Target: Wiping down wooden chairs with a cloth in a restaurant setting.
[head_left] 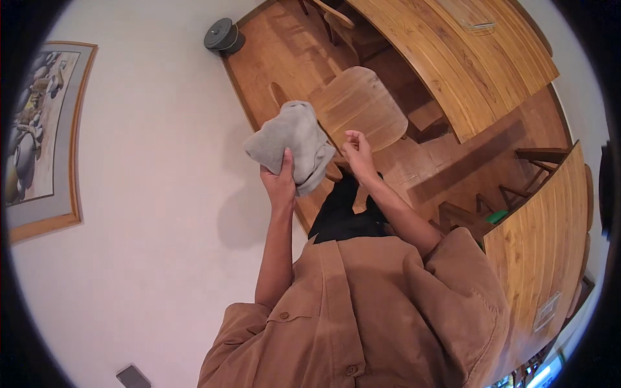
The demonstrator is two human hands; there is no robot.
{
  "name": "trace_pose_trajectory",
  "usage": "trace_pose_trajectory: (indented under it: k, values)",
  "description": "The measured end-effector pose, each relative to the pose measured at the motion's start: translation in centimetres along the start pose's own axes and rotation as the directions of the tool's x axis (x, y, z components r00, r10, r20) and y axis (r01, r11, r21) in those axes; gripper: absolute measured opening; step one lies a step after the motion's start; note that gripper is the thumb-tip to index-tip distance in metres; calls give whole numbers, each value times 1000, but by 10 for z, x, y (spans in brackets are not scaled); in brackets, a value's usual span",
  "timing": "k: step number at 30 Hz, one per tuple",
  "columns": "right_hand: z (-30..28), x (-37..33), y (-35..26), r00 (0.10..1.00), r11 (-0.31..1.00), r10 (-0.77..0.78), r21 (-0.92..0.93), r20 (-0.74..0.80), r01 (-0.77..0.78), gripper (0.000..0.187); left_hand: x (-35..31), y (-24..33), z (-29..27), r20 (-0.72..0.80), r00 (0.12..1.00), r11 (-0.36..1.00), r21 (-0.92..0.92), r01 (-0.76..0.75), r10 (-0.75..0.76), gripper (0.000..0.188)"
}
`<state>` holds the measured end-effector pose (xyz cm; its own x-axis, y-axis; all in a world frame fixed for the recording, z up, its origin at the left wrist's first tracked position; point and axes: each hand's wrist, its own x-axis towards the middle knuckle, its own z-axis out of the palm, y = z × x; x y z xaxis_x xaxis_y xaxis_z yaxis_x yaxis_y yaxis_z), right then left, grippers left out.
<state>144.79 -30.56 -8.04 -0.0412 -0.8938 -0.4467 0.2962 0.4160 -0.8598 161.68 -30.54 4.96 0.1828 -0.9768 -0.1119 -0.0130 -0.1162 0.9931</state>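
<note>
Item: left hand [279,181], forearm upright and pointing to twelve o'clock, clamped on a grey cloth [291,139]; thumb flat across the near face, its tip toward twelve, the other fingers mostly hidden behind. Item: right hand [359,154], raised at the cloth's three o'clock, apart from it; forearm slanting toward between ten and eleven, wrist bent, fingers loosely curled; whether thumb and fingertips meet, cannot tell. Cloth: plain light grey, matte, bunched into a thick folded bundle, smoother at nine o'clock, creased and layered at three to five, a blunt corner jutting toward nine. Location: held in the air, just off view centre toward eleven to twelve, with a wooden chair seat [369,107] beyond at its two o'clock.
</note>
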Motion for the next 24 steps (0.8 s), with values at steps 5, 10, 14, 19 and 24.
trace_pose_trajectory:
  k: [5, 10, 14, 19, 24]
  values:
    - [16, -31, -53, 893, 923, 274, 162, 358, -348, 39, -3, 16, 2, -105, 994, 963, -269, -8, -21, 52]
    - [21, -30, -69, 915, 788, -36, 575, 401, -221, 23, -12, 38, -21, 100, 987, 783, -601, 161, -125, 64]
    - [28, -41, -106, 883, 611, -133, 738, 451, -286, 23, -9, 37, -38, 340, 918, 340, -904, 260, 202, 79]
    - [37, -28, -119, 956, 613, -170, 785, 238, -87, 19, 16, -33, -60, 354, 925, 172, -928, 329, 139, 98]
    - [32, -25, -130, 968, 798, -160, 602, 191, 13, 15, 9, -51, -50, 390, 914, 203, -909, 363, 109, 107]
